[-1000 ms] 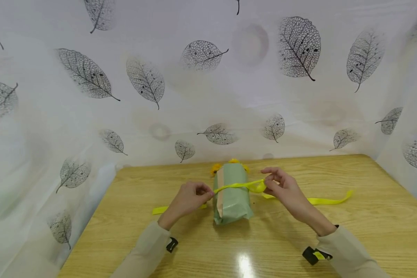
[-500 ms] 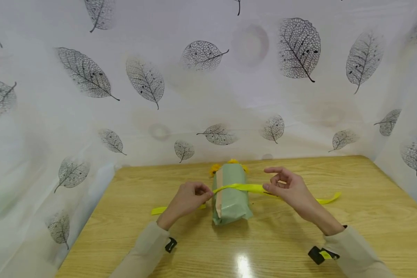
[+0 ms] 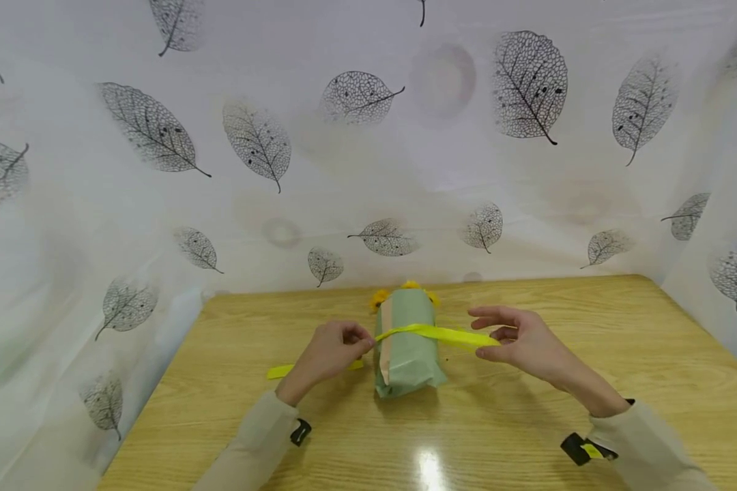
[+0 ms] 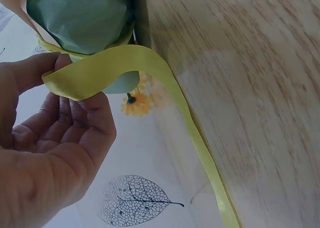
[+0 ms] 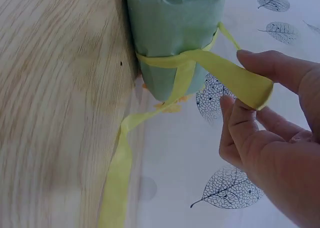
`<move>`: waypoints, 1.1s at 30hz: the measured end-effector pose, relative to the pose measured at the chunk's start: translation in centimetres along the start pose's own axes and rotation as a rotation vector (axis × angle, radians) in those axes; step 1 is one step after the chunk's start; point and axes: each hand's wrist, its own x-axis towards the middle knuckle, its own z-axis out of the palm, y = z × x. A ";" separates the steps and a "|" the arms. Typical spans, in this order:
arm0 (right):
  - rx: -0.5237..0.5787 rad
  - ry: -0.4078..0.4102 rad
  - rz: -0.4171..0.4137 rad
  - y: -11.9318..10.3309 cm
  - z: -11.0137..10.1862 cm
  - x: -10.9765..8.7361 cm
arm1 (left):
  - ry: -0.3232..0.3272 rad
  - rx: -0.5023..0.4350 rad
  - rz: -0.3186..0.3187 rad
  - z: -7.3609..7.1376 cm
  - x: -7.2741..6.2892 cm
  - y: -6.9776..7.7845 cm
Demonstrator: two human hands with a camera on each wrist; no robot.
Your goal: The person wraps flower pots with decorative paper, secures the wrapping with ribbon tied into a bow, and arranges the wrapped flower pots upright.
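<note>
Pinching the yellow ribbon [image 3: 454,336] on both sides, your left hand [image 3: 336,350] and right hand [image 3: 528,344] flank the green-wrapped bouquet [image 3: 410,365] lying on the table [image 3: 485,440]. This looks like the tightening step; next, the pull probably calls for even tension from each side.

Left hand [image 4: 57,148] with yellow ribbon [image 4: 125,59], beside green, probably paper-wrapped bundle [image 4: 82,20].

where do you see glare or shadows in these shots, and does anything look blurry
Head view: bright glare on the table near the bottom edge, only soft shadows; left wrist view: a dark shadow beside the green package, the yellow ribbon fairly clear; right wrist view: the flowers beyond the package look pale and soft.
</note>
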 end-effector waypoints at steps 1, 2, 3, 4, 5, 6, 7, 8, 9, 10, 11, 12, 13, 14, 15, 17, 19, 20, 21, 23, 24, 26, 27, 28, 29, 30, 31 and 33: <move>-0.019 -0.009 0.010 0.0 -0.1 -0.1 | 0.001 0.000 0.001 0.0 0.0 0.0; -0.039 -0.014 0.018 0.0 -0.2 -0.1 | 0.002 0.002 0.003 -0.1 0.0 -0.1; -0.054 -0.019 0.029 -0.1 -0.3 -0.1 | 0.002 0.000 0.006 -0.1 0.0 -0.1; -0.060 -0.027 0.039 -0.1 -0.3 -0.1 | 0.002 -0.003 0.008 -0.1 0.0 -0.1; -0.072 -0.031 0.049 -0.1 -0.4 -0.2 | 0.001 -0.004 0.010 -0.1 0.0 -0.1; -0.095 -0.033 0.055 0.0 -0.4 -0.2 | 0.000 -0.005 0.012 -0.1 0.0 -0.1; -0.113 -0.034 0.059 0.0 -0.4 -0.2 | 0.000 -0.007 0.013 -0.1 0.0 -0.1; -0.134 -0.033 0.062 0.0 -0.3 -0.2 | -0.001 -0.008 0.013 -0.1 0.0 -0.1; -0.153 -0.029 0.061 0.0 -0.3 -0.3 | -0.002 -0.010 0.013 -0.1 0.0 -0.1; -0.170 -0.019 0.057 0.0 -0.3 -0.3 | -0.003 -0.011 0.012 -0.1 0.0 0.0; -0.182 -0.003 0.051 0.0 -0.3 -0.4 | -0.004 -0.012 0.011 -0.1 0.0 0.0; -0.188 0.020 0.042 0.1 -0.3 -0.5 | -0.003 -0.013 0.010 -0.2 0.0 0.0; -0.189 0.044 0.032 0.1 -0.3 -0.5 | -0.003 -0.015 0.009 -0.2 -0.1 0.0; -0.188 0.069 0.027 0.1 -0.4 -0.6 | -0.003 -0.015 0.009 -0.2 -0.1 0.0; -0.181 0.094 0.021 0.2 -0.4 -0.7 | -0.003 -0.016 0.010 -0.2 -0.1 0.0; -0.154 0.129 0.021 0.3 -0.5 -0.8 | -0.003 -0.019 0.012 -0.2 -0.1 0.0; -0.116 0.127 0.036 0.4 -0.7 -0.9 | -0.005 -0.021 0.014 -0.3 -0.1 0.0; -0.088 0.115 0.051 0.4 -0.9 -1.0 | -0.005 -0.021 0.014 -0.3 -0.1 0.0; -0.068 0.098 0.058 0.4 -1.0 -1.1 | -0.007 -0.022 0.013 -0.3 -0.1 0.0; -0.040 0.063 0.055 0.5 -1.3 -1.2 | -0.008 -0.021 0.008 -0.3 -0.1 0.0; -0.025 0.048 0.048 0.6 -1.4 -1.2 | -0.005 -0.017 0.005 -0.3 -0.1 -0.1; -0.025 0.034 0.020 0.8 -1.6 -1.3 | 0.001 -0.012 -0.002 -0.3 -0.1 -0.1; -0.039 0.032 -0.004 1.0 -1.7 -1.4 | 0.004 -0.010 -0.005 -0.3 -0.1 -0.2; -0.047 0.033 -0.020 1.1 -1.7 -1.4 | 0.007 -0.007 -0.008 -0.3 -0.1 -0.2; -0.050 0.034 -0.027 1.1 -1.8 -1.5 | 0.010 -0.006 -0.010 -0.3 -0.2 -0.2; -0.056 0.031 -0.035 1.2 -1.9 -1.6 | 0.012 -0.004 -0.011 -0.3 -0.2 -0.2; -0.067 0.027 -0.041 1.3 -2.0 -1.6 | 0.012 -0.004 -0.011 -0.3 -0.3 -0.2; -0.101 0.015 -0.054 1.3 -2.2 -1.7 | 0.011 -0.004 -0.012 -0.3 -0.3 -0.1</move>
